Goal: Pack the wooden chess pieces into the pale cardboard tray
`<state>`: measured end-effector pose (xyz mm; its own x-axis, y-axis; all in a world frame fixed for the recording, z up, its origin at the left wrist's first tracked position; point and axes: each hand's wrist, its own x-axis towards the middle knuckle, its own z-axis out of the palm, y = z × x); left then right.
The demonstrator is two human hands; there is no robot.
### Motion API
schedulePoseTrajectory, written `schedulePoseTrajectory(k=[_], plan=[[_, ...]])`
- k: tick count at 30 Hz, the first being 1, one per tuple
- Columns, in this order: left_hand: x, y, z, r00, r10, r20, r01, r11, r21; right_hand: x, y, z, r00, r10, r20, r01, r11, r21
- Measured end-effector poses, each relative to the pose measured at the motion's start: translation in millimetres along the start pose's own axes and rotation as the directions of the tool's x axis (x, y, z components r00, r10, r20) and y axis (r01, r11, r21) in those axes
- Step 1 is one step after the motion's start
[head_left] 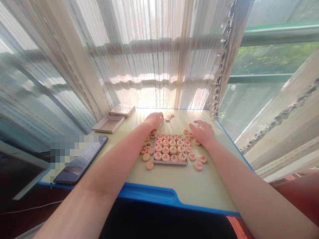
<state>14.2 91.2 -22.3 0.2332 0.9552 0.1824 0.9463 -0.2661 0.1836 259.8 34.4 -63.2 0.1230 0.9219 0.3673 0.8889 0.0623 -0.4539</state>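
Observation:
Round wooden xiangqi pieces with red and black characters fill a shallow box (170,163) in rows at the table's middle. Loose pieces lie on both sides of it, some face down on the left, such as a blank piece (150,165). Beyond the box, my left hand (155,120) has its fingers curled together; what they hold, if anything, is too small to tell. A few pieces (167,119) lie just right of it. My right hand (203,132) rests over the loose pieces right of the box, fingers apart, close to a red piece (197,142).
An open empty tray (108,124) and a flat box (122,110) sit at the table's back left. A phone or tablet (81,162) lies at the left edge. The pale table (199,196) has a blue rim; curtains hang behind it.

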Motion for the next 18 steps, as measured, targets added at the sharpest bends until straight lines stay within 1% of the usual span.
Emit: schedulePoseTrajectory(k=[4, 6, 8, 11, 14, 15, 16, 17, 18], plan=[[-5.6, -10.2, -1.0, 0.997, 0.004, -0.080, -0.007, 0.999, -0.042, 1.4, -1.0, -3.8, 0.999, 0.043, 0.030, -0.043, 0.999, -0.004], [-8.1, -12.3, -4.5, 0.994, -0.019, -0.104, 0.007, 0.994, -0.113, 1.6, -2.3, -5.9, 0.997, 0.053, 0.051, -0.052, 0.998, -0.019], [-9.3, -12.0, -10.7, 0.988, -0.082, -0.130, 0.050, 0.971, -0.234, 1.6, -3.8, -7.6, 0.995, 0.063, 0.077, -0.060, 0.997, -0.040], [-9.9, -8.8, -26.1, 0.961, -0.165, -0.223, 0.047, 0.889, -0.456, 2.1, -5.6, -8.9, 0.992, 0.096, 0.083, -0.093, 0.995, -0.033], [-14.5, -2.1, -47.9, 0.937, -0.247, -0.246, 0.034, 0.767, -0.641, 4.0, -4.3, -7.7, 0.993, 0.104, 0.060, -0.104, 0.995, -0.001], [-17.9, 1.2, -55.6, 0.937, -0.249, -0.246, 0.019, 0.737, -0.675, 5.3, -2.5, -6.7, 0.993, 0.103, 0.056, -0.103, 0.995, 0.005], [-22.5, 5.2, -62.7, 0.943, -0.226, -0.243, -0.006, 0.721, -0.693, 7.0, 0.0, -5.4, 0.994, 0.100, 0.054, -0.101, 0.995, 0.011], [-28.2, 9.6, -68.9, 0.962, -0.158, -0.222, -0.040, 0.726, -0.687, 9.0, 3.1, -4.0, 0.994, 0.095, 0.048, -0.096, 0.995, 0.024], [-35.0, 14.2, -73.8, 0.981, -0.087, -0.174, -0.056, 0.733, -0.678, 11.2, 6.9, -2.4, 0.995, 0.087, 0.039, -0.089, 0.995, 0.044]])
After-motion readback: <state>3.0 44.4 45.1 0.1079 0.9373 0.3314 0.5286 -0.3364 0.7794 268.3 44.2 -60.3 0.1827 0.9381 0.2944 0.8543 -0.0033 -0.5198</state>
